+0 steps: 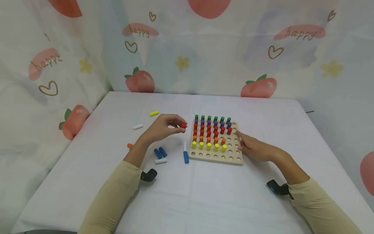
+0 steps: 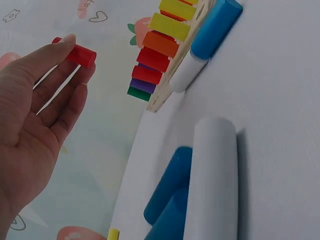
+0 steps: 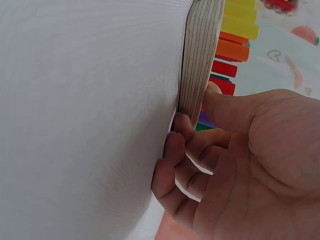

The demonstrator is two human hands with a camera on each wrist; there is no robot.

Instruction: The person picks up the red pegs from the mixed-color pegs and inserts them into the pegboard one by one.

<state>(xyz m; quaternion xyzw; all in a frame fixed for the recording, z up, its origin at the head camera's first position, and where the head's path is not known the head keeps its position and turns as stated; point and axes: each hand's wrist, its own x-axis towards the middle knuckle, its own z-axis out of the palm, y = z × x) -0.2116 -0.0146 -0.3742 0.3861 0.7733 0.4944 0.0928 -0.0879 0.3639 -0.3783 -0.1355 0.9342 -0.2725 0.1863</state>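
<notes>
My left hand (image 1: 165,127) pinches a red peg (image 1: 183,125) between thumb and fingertips, raised just left of the wooden pegboard (image 1: 215,159). In the left wrist view the red peg (image 2: 83,55) lies across the fingertips. Pegs stand upright in rows on the board: green (image 1: 215,118) at the back, then purple (image 1: 229,124), two rows of red, orange (image 1: 223,141) and yellow (image 1: 208,146). My right hand (image 1: 258,149) grips the board's right edge. In the right wrist view its thumb lies over the top and the curled fingers (image 3: 175,147) meet the side near the cloth.
A white peg (image 1: 185,146) and a blue peg (image 1: 186,157) lie end to end beside the board's left edge. More loose pegs lie farther left: blue ones (image 1: 162,151), white ones (image 1: 161,161), an orange one (image 1: 130,145) partly behind the left wrist, and a yellow one (image 1: 154,113) toward the back.
</notes>
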